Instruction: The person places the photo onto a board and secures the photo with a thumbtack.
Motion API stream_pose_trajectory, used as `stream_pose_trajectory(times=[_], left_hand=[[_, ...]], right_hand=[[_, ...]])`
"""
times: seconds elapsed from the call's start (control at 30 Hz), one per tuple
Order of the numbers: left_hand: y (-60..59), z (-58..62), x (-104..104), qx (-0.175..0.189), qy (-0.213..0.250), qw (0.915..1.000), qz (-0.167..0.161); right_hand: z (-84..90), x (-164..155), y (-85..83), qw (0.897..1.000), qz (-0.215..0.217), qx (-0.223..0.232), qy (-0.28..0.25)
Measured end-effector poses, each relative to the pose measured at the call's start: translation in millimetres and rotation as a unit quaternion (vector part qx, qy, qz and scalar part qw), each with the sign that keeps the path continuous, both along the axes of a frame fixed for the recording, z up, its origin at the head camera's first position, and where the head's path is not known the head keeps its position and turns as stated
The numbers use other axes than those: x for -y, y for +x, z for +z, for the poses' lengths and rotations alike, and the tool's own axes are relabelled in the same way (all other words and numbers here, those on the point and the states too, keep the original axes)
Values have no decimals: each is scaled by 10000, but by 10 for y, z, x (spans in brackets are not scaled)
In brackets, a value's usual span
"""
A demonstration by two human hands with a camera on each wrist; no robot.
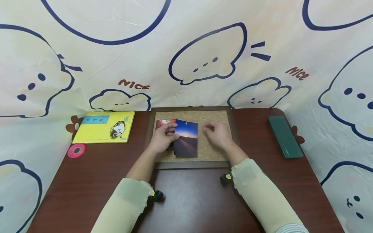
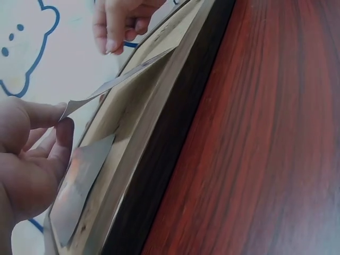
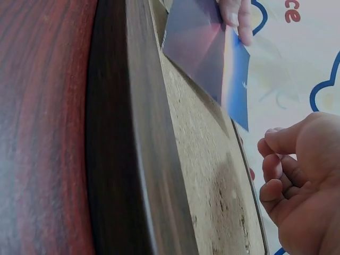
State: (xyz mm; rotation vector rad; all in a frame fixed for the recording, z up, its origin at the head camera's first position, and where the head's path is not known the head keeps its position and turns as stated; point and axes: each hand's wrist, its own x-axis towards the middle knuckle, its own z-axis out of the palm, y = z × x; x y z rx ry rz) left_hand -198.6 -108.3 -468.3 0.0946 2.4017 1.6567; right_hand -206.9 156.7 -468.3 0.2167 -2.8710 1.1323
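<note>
My left hand (image 1: pixel 162 137) pinches a photo card (image 1: pixel 186 142) by its left edge between thumb and fingers. The card shows a dusk sky over a dark road. It slants over the framed cork board (image 1: pixel 214 152), its pinched end raised in the left wrist view. Under my left hand, a second photo card (image 2: pixel 79 186) with reddish colours lies on the board, partly hidden. Just right of the dusk card, my right hand (image 1: pixel 218 134) hovers over the cork with curled fingers, thumb tip against the index finger. I cannot tell whether something tiny sits between those fingertips.
A yellow book (image 1: pixel 99 132) lies at the back left, with a pink ring-shaped roll (image 1: pixel 76 150) in front of it. On the right side is a dark green box (image 1: pixel 285 137). A cartoon-print curtain (image 1: pixel 204 16) surrounds the brown table (image 1: pixel 192 200).
</note>
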Motion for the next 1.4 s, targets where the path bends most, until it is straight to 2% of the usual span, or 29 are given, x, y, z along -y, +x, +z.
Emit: stream_pose_trajectory(times=[0.13, 0.3, 0.67, 0.83, 1.2, 1.4], left_hand=[[-30, -29, -101, 50, 24, 10000, 9], [-70, -63, -240, 62, -9, 10000, 52], [-177, -51, -603, -310, -398, 9987, 6], [-212, -102, -651, -456, -783, 9959, 2], [-199, -229, -687, -967, -1276, 9870, 120], [-189, -245, -716, -1324, -1519, 9795, -32]], right_hand=[[7, 37, -30, 9998, -14, 179, 10], [19, 94, -92, 9998, 68, 178, 26], [24, 94, -256, 9995, 28, 307, 73], [-5, 93, -325, 9991, 44, 336, 236], [-54, 118, -479, 9959, 161, 761, 459], [-48, 126, -542, 9941, 338, 705, 756]])
